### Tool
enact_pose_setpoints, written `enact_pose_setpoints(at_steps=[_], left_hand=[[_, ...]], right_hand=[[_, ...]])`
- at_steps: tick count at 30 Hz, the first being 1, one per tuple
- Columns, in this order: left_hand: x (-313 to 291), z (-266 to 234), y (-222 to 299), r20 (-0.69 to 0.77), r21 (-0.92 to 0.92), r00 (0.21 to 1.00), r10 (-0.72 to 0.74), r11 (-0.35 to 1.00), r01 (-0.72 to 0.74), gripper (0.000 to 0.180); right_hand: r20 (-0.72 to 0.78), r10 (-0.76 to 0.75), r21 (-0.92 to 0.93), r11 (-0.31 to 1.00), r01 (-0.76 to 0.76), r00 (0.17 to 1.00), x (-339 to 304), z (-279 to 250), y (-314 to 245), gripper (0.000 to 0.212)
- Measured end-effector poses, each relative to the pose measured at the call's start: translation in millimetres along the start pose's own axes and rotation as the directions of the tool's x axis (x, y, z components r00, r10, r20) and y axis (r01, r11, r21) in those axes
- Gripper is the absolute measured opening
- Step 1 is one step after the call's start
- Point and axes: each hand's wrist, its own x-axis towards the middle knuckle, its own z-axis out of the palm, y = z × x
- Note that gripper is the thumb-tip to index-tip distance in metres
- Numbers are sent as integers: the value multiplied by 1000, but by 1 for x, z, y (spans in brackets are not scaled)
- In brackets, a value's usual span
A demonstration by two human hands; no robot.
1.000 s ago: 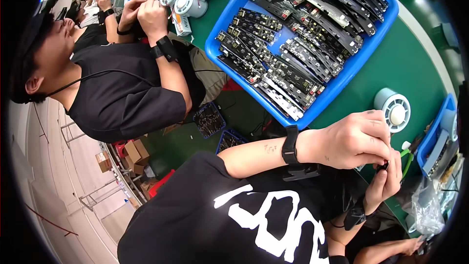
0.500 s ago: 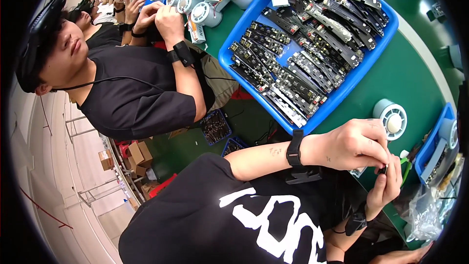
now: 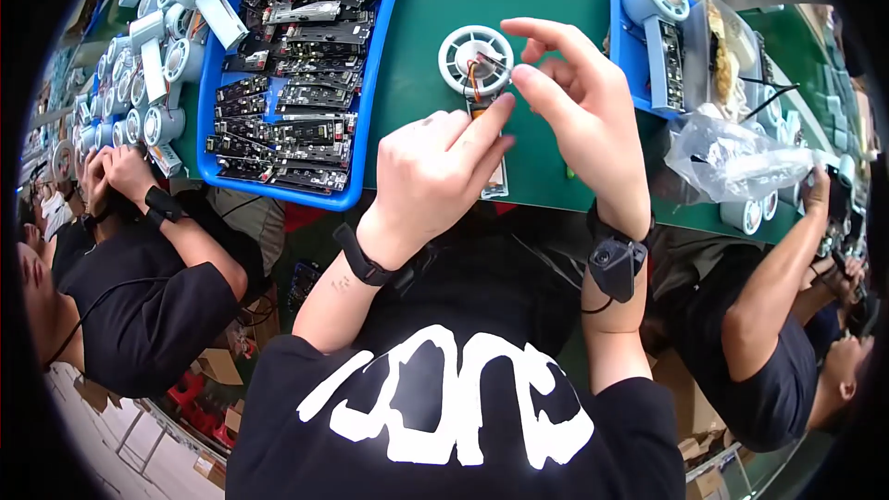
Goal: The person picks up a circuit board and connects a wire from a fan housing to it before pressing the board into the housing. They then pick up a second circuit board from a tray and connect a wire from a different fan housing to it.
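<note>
A small round fan unit (image 3: 475,60) with a pale spoked ring lies on the green table in front of me. Orange and dark wires (image 3: 472,81) run from its middle toward its handle. My left hand (image 3: 435,162) is closed over that handle, index finger and thumb pressed on it; the pale end of the handle (image 3: 496,183) shows below the fingers. Just right of the fan is my right hand (image 3: 588,97), fingers apart and curved, index stretched out above the thumb. Its thumb tip is close to the wires; whether they touch I cannot tell.
A blue tray (image 3: 366,111) of dark circuit boards stands at left, beside piled fan units (image 3: 162,125). Another blue bin (image 3: 616,28) is at right, with a clear plastic bag (image 3: 732,153) near it. Co-workers sit on both sides, one arm (image 3: 778,268) reaching to the bag.
My view has swung to the right. My hands were together beside the fan, pinching a small dark piece; now the left is on the fan's handle and the right has opened.
</note>
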Motion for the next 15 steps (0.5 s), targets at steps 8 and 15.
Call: enact_pose_setpoints(at_steps=[8, 15], left_hand=[[26, -11, 21, 186, 478, 980, -65, 878, -33, 30], [38, 21, 41, 400, 492, 900, -173, 869, -52, 19]], right_hand=[[38, -60, -41, 997, 61, 998, 3, 0, -10, 32], [-43, 45, 20, 999, -45, 998, -10, -22, 20, 29]])
